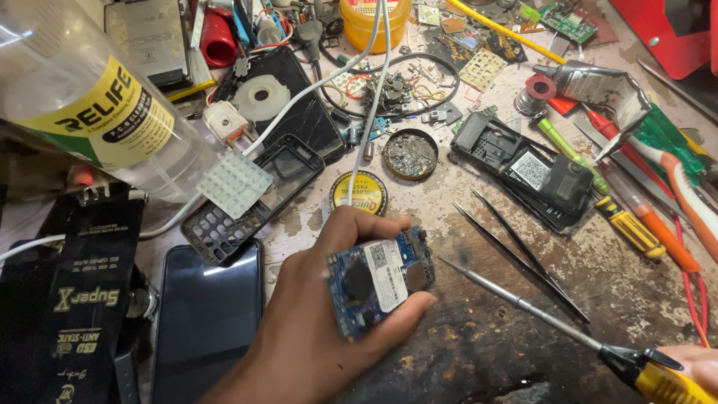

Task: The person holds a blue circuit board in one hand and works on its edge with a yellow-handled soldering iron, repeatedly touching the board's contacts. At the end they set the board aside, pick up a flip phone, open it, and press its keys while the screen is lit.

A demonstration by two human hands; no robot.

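A: Report the bench, largest item first, all positions relative to the blue circuit board.

B: Worn wooden bench: the board is held above its near middle. Clear plastic bottle: far upper left of the board, lying tilted. Dark smartphone: directly left of the board, face up. Black phone rear housing: upper right. Empty keypad frame: upper left, with a white rubber keypad resting on it. Round tin of solder residue: straight above. Black tweezers: just right, lying flat.

A: Hand status?

B: Left hand: closed around the board, thumb on the lower edge, fingers behind. Right hand: only partly in frame at the lower right; it grips the yellow-handled screwdriver, whose tip points at the board, near it but not touching.

A: Progress?

B: Judged from the layout: disassembly is complete, since housing, frame and keypad lie separate and the board is bare. Work on the board itself appears not yet begun.
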